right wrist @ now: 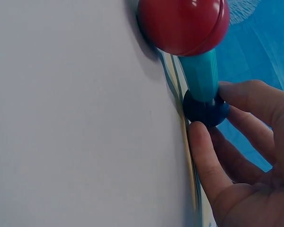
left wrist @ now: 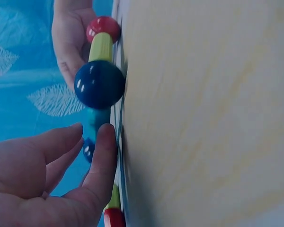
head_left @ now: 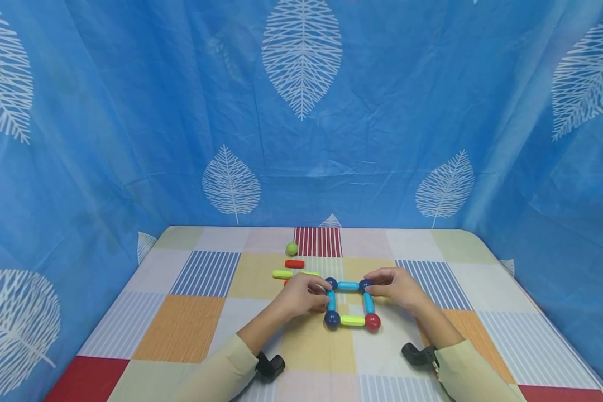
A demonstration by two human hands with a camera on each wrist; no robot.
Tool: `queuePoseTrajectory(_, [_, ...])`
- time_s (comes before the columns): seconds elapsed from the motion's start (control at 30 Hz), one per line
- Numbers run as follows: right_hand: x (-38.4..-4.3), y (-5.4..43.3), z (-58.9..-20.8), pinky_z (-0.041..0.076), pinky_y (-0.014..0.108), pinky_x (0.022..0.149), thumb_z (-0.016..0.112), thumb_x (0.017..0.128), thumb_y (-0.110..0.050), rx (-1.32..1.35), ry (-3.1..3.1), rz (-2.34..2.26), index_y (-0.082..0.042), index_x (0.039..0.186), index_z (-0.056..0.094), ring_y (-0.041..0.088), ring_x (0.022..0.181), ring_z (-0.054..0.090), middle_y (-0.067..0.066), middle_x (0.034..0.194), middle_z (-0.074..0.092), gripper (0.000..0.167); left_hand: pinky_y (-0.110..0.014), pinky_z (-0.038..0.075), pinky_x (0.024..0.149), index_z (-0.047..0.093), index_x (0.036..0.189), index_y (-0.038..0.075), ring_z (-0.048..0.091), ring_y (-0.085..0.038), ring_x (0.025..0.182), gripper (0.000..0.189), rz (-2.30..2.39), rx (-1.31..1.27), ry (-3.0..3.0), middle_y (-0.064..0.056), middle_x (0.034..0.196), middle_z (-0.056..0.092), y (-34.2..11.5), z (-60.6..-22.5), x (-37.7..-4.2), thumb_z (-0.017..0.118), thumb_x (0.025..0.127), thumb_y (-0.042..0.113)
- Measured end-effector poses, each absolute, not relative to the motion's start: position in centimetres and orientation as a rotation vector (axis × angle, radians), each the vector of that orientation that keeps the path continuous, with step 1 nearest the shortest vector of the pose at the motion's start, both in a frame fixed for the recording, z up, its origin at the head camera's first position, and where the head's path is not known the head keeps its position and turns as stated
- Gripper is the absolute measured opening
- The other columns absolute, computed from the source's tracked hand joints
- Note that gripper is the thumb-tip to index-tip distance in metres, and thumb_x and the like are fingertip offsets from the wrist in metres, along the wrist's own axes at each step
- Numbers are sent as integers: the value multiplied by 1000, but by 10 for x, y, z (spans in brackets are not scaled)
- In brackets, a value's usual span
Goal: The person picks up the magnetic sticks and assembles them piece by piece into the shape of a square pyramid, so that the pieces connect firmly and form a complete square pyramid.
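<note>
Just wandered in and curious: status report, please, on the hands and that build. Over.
Right hand pinching far-right dark blue ball. Left hand at left blue rod, grip unclear. Four-sided frame lying flat. Loose rods outside it, near left hand.

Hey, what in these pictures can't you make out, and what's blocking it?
Head view: the full shape of the red piece, partly hidden by the left hand.
Head view: the right side of the far-right navy ball, behind the right hand.
Left wrist view: whether the left hand grips the light blue stick; its digits block the contact.
Right wrist view: the red ball's top, cut off by the upper edge.
</note>
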State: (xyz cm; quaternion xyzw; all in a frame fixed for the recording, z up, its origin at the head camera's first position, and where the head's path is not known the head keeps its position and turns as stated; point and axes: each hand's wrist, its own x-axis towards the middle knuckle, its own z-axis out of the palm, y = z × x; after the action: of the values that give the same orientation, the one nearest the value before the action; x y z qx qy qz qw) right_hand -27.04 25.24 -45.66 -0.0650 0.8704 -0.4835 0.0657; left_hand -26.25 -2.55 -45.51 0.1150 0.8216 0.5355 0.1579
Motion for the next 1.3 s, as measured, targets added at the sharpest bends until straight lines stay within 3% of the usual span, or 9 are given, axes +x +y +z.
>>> queuePoseTrajectory(0.3, [-271,254,-456,56,27,76,80,88,-14,-199,2594,-1473,-4,118,75,21,96,66,15,116,75,32,-28,56,73,77,113,14,62,-16,87,20,1375,477,2573,0,100,72,-53,-450,-274,76,92,13])
queuePoseTrajectory(0.6, [-272,253,-456,56,28,78,81,87,-15,-208,2624,-1438,-5,118,75,22,99,67,14,116,75,32,-30,58,78,76,115,8,65,-17,91,22,1345,457,2703,-3,102,71,-78,-446,-287,73,93,10])
queuePoseTrajectory(1.3, [-272,253,-456,55,29,80,81,87,-17,-203,2604,-1448,-6,118,75,21,100,67,13,115,75,33,-35,59,89,79,107,11,61,-16,93,19,931,612,2850,-3,105,71,-72,-448,-295,79,89,8])
